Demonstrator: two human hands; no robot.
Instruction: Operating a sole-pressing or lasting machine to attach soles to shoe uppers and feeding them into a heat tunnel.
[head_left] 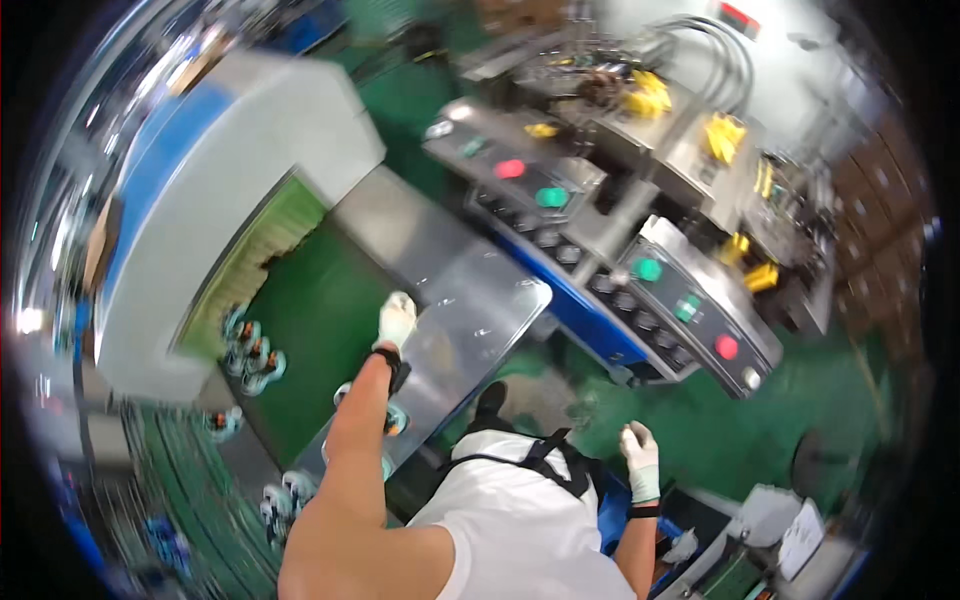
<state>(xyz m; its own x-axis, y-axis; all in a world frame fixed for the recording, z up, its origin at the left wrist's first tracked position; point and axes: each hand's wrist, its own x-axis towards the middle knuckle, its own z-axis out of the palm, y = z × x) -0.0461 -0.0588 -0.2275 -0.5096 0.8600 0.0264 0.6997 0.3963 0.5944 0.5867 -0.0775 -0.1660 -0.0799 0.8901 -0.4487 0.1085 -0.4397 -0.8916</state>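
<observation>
My left hand [397, 318], in a white glove, is over the border between a green conveyor belt [325, 290] and a metal side table [470, 310]. Its fingers are blurred, so I cannot tell whether they grip anything. Down at my right side hangs my right hand [640, 458], also gloved, fingers loosely bent and apart, nothing visible in it. Several small teal, white and orange shoes [262, 368] sit on the belt's left part. Partly behind my left forearm, another shoe [396, 420] rests on the metal table.
A white and blue tunnel machine [240, 150] with a fringed curtain [250, 255] spans the belt. Ahead to the right stands a machine with control panels [700, 300] and yellow parts [725, 138]. More shoes [280, 500] are at lower left. Equipment [765, 515] stands at lower right.
</observation>
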